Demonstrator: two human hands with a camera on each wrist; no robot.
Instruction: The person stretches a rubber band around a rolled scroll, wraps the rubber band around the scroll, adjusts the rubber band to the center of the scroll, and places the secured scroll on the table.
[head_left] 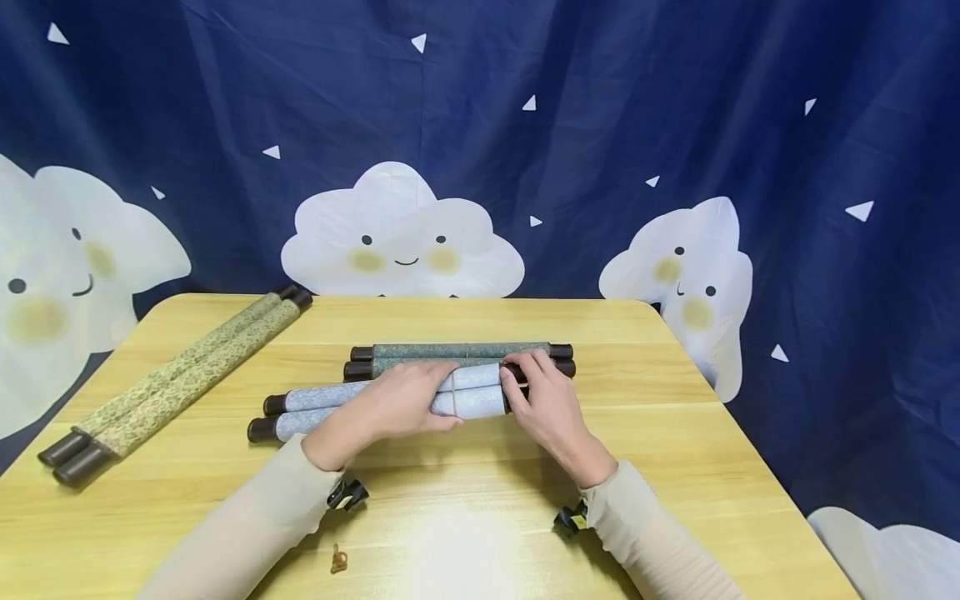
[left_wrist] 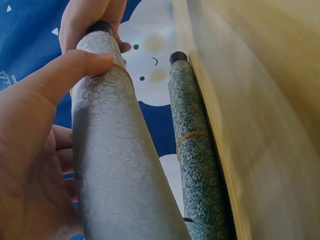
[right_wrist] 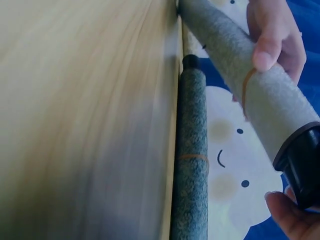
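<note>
Left grip (head_left: 401, 402) and right grip (head_left: 547, 402) clasp pale-blue rolls (head_left: 477, 402) (curtain marks (left_wrist: 7, 78) unreadable)

2 pale-blue scroll rolls (head_left: 480, 403), 2 dark-green scroll rolls (head_left: 461, 351), 2 yellow-green scroll rolls (head_left: 202, 379): 6 total. Dark end caps (head_left: 262, 430): 10 plainly visible, pale-blue right end partly hidden. Thin bands (head_left: 453, 395) on rolls: 2, one per pale-blue and dark-green pair. Loose brown tangle (head_left: 339, 559): 1, strand count unclear. Black wrist devices (head_left: 347, 495): 2. Counter (head_left: 675, 467): 1. Curtain (head_left: 480, 83): 1; printed clouds (head_left: 401, 221): 4, some cut off; white triangles (head_left: 859, 211): 10, head view.
</note>
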